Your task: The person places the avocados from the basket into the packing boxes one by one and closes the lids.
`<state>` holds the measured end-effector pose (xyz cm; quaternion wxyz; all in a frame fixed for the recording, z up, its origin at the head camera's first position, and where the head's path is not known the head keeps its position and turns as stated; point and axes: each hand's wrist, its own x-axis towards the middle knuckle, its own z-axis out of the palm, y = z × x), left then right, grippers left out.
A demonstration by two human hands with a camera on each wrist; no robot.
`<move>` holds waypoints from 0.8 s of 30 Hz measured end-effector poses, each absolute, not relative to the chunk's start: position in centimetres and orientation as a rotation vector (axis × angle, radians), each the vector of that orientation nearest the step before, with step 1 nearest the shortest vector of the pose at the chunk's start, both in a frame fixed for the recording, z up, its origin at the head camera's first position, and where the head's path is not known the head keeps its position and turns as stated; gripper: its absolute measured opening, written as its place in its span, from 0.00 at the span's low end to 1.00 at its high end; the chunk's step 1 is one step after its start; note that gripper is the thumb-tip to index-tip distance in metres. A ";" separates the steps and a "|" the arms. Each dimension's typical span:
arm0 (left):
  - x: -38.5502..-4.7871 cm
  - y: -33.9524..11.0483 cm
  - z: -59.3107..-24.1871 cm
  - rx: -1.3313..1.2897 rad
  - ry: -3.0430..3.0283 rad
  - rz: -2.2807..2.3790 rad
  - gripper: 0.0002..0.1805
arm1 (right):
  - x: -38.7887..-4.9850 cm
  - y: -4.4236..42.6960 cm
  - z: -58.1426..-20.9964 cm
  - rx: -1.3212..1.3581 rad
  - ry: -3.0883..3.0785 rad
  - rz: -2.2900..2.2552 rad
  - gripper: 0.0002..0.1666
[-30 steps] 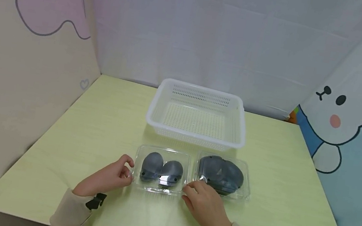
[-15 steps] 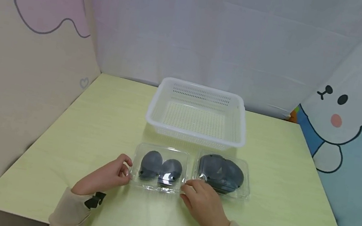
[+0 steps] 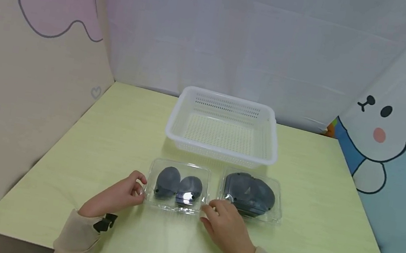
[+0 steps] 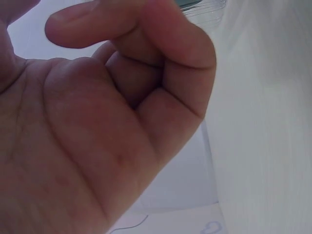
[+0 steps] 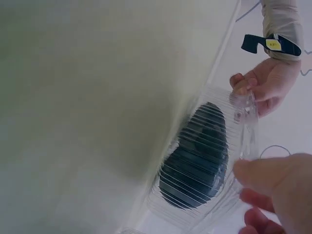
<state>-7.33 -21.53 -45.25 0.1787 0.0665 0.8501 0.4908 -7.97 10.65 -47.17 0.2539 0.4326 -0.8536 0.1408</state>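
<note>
A clear plastic clamshell box [image 3: 175, 205] with two dark oval items [image 3: 168, 181] inside lies near the middle of the table, its lid down. My left hand [image 3: 120, 193] pinches its left edge with curled fingers. At the opposite edge, my right hand [image 3: 228, 231] grips the near right corner between thumb and fingers. The right wrist view shows the same box [image 5: 195, 161] with a hand at each end. A second clear box [image 3: 276, 211], holding larger dark rounded items [image 3: 249, 194], lies just to the right, partly behind my right hand.
Behind the boxes stands a white perforated plastic basket [image 3: 219, 150] with nothing in it. The pale yellow table [image 3: 308, 212] is bounded by a white backdrop [image 3: 235, 39] and by side panels printed with cartoon figures.
Both hands and the left clamshell box have slid slightly to the left. The gap to the second box is wider; that box and the basket stay put.
</note>
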 end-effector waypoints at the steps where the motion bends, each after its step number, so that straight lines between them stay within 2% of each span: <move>1: -7.3 -21.5 -45.3 0.192 2.402 1.391 0.17 | -7.9 10.7 -47.2 1.157 -2.320 0.384 0.14; 3: -7.3 -21.5 -45.2 0.196 2.396 1.394 0.18 | -7.7 10.9 -47.3 1.109 -2.325 0.382 0.12; 7: -7.3 -21.6 -45.0 0.208 2.374 1.411 0.18 | -7.4 10.9 -47.3 1.017 -2.395 0.396 0.22; 10: -7.2 -21.6 -44.9 0.211 2.357 1.424 0.18 | -7.4 10.6 -47.2 0.989 -2.543 0.516 0.19; 19: -7.5 -21.8 -45.0 0.210 2.361 1.410 0.18 | -8.2 9.8 -46.3 0.930 -2.898 1.276 0.10; 24: -7.3 -21.8 -45.2 0.219 2.343 1.425 0.18 | -8.1 9.6 -46.6 0.769 -2.967 1.572 0.06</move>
